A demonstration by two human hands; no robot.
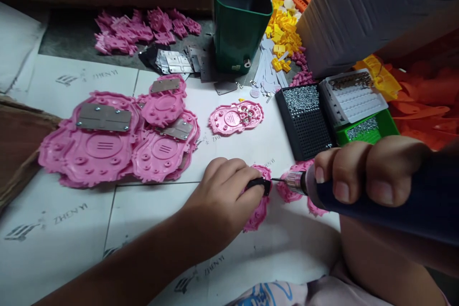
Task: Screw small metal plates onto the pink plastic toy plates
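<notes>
My right hand [366,172] is wrapped round a dark blue electric screwdriver [362,210], which lies nearly level with its bit pointing left. The bit's tip is at a small black part [264,185]; whether it touches a screw there is too small to tell. My left hand [229,196] pinches this black part between its fingers, over a pink plastic shell [257,215] that the fingers partly cover. More pink shells [292,186] lie under the screwdriver's nose. Farther off is a pink shell with metal contacts [236,118].
Stacked pink shells with metal plates [103,117] lie at left. At right stand a black screw tray [304,124], a white tray [353,95] and a green screw tray [369,131]. A green bin [236,33], pink parts [143,28] and yellow parts [283,28] are behind.
</notes>
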